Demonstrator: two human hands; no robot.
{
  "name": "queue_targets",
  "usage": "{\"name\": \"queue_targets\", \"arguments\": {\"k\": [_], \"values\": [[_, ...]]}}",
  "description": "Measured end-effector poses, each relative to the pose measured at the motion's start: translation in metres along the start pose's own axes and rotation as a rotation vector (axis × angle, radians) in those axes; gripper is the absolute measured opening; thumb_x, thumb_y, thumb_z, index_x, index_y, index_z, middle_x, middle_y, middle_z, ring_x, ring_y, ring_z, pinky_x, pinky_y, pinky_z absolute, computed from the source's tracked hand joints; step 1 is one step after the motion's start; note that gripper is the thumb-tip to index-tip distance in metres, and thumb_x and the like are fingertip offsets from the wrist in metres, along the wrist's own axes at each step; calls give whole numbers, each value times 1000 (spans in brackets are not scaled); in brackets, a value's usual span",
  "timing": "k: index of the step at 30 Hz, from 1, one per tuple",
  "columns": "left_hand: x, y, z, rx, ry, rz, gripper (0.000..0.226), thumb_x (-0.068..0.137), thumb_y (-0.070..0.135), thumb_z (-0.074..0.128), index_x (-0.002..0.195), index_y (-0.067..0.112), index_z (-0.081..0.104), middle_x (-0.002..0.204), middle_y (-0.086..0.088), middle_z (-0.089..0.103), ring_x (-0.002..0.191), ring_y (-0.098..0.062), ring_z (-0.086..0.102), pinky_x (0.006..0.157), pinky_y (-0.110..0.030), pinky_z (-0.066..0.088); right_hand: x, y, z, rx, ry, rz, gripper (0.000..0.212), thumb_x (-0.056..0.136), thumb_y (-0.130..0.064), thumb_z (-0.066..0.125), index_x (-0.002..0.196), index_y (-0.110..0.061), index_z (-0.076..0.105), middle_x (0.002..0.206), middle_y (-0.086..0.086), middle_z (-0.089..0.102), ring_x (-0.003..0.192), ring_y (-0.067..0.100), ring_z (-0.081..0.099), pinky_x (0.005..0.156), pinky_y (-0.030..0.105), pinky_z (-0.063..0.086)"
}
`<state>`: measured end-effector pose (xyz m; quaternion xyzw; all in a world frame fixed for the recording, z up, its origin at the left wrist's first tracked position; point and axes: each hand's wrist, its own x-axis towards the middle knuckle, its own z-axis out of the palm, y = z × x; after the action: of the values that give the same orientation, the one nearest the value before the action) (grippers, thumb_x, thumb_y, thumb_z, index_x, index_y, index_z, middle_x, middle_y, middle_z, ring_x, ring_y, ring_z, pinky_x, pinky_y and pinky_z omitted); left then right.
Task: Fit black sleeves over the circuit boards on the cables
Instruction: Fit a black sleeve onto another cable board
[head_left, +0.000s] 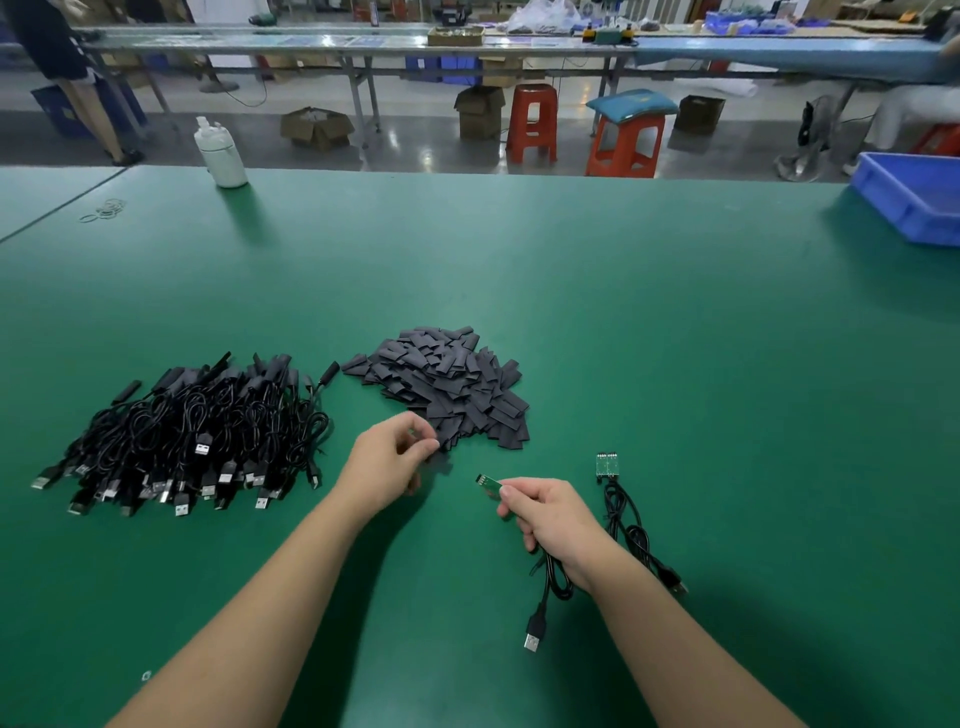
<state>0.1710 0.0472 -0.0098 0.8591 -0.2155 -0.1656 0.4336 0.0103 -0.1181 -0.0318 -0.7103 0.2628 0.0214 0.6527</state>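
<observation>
Nearest the person, a black cable with a silver USB plug (535, 631) hangs from the right hand (550, 517), which grips the cable just behind its small green circuit board (488, 483); the board juts out leftward past the thumb, bare. The left hand (387, 460) is beside it, fingers curled at the near edge of the heap of flat black sleeves (447, 387); it appears to pinch one sleeve, though the piece is blurred and I cannot confirm it. Just right of the right hand, a second black cable (628, 530) lies coiled on the green table (675, 338), with a pair of green circuit boards (606, 464) at its far end, uncovered. To the left lies a large pile of black cables with USB plugs (192, 441), their far ends already dark-sleeved. Farther back stand a white plastic bottle (222, 153) at the table's far edge and a blue plastic bin (914, 197) at the right. Beyond the table: red plastic stools (532, 122) and cardboard boxes (314, 127) on the floor.
</observation>
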Motion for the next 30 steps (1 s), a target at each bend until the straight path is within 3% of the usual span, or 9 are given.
{"name": "queue_targets", "arguments": {"k": [3, 8, 10, 13, 15, 17, 21, 30], "values": [[-19, 3, 11, -156, -140, 8, 17, 93, 10, 65, 96, 24, 73, 63, -5, 70, 54, -16, 65, 59, -18, 53, 1, -3, 1, 56, 3, -1, 14, 99, -22, 60, 97, -27, 73, 76, 0, 67, 53, 12, 49, 62, 30, 50], [-36, 0, 29, -259, -238, 5, 31, 90, -9, 61, 119, 1, 65, 84, -5, 67, 67, -14, 68, 71, -23, 56, 0, -7, 1, 120, -17, 51, 16, 100, -16, 57, 100, -13, 73, 70, -2, 60, 52, 9, 49, 57, 27, 51], [-42, 0, 30, -214, -231, 45, 30, 90, -7, 62, 118, 2, 66, 90, -5, 60, 65, -14, 67, 70, -25, 57, -1, -9, 0, 150, -60, 79, 20, 100, -16, 57, 101, -8, 74, 69, -2, 57, 54, 10, 49, 61, 29, 53], [-47, -1, 27, 108, -225, 241, 19, 91, 11, 67, 109, 14, 73, 87, -1, 58, 56, -4, 62, 67, -24, 54, -5, -13, 1, 263, -117, 120, 24, 100, -14, 57, 86, -10, 76, 78, 3, 59, 54, 10, 48, 64, 30, 54], [-50, 1, 24, 269, -219, 342, 16, 91, 25, 68, 106, 23, 75, 86, 5, 59, 62, 3, 57, 72, -22, 51, -6, -17, 0, 324, -130, 132, 24, 100, -14, 57, 82, -7, 73, 86, 9, 60, 53, 10, 47, 64, 32, 55], [-52, 3, 22, 241, -157, 343, 16, 90, 26, 70, 104, 24, 76, 87, 7, 63, 70, 4, 56, 76, -23, 50, -7, -20, -1, 328, -129, 152, 21, 100, -13, 56, 94, -1, 72, 74, 3, 57, 51, 9, 45, 60, 31, 55], [-53, 7, 19, 16, 36, 292, 13, 86, 16, 74, 96, 24, 78, 78, 13, 67, 70, -4, 62, 71, -18, 48, -10, -25, -6, 295, -148, 182, 24, 101, -14, 54, 108, 3, 69, 61, -4, 48, 49, 9, 39, 56, 29, 53], [-55, 18, 18, -15, 37, 349, 15, 85, 17, 75, 98, 22, 78, 80, 16, 68, 70, -5, 63, 69, -13, 45, -19, -39, -6, 318, -184, 148, 27, 103, -14, 50, 113, 5, 66, 62, -4, 42, 50, 8, 34, 56, 27, 52]]}}
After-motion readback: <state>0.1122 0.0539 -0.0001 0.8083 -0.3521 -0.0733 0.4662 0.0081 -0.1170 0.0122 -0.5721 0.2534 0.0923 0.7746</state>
